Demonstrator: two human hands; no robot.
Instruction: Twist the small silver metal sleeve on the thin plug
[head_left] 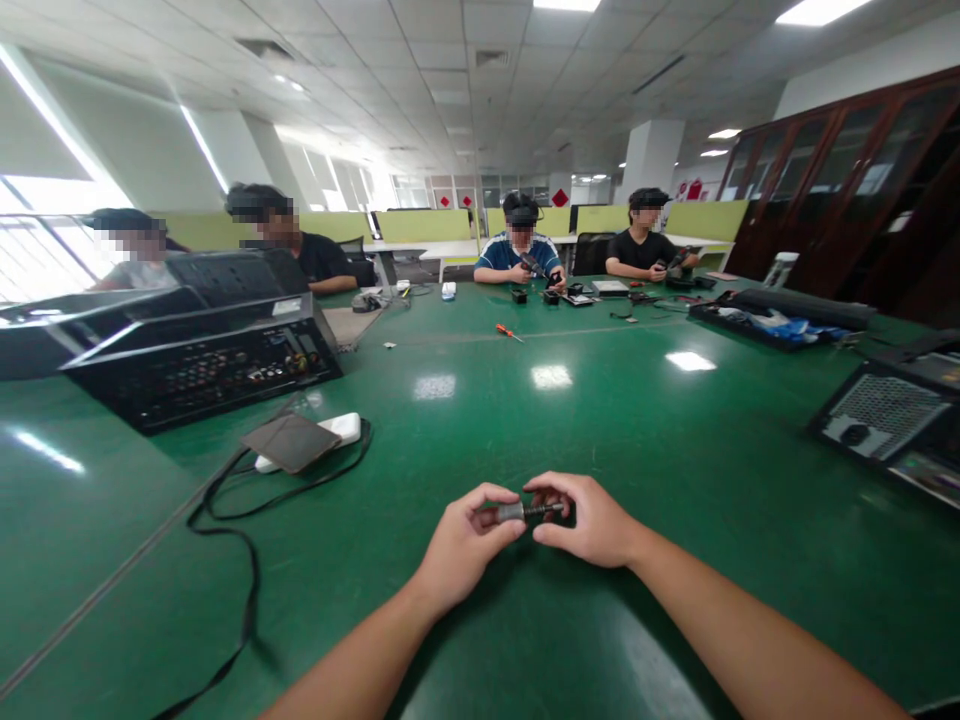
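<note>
Just in front of me, my left hand (466,535) pinches the grey cylindrical end of a small metal part (511,512) between thumb and fingers. A thin dark shaft with what looks like a spring or thread runs from that cylinder to the right. Around the shaft's free end curves my right hand (589,520), its thumb and index finger apart with a gap between them. Its other fingers curl behind the shaft; whether they touch it I cannot tell. Both hands hover low over the green table (465,430).
At left stands an open black computer case (202,350), near a white power strip (346,428) with a black cable (251,570). Another case (892,415) sits right, below a black tray (772,325). A screwdriver (508,332) lies ahead. Several people (517,245) sit across.
</note>
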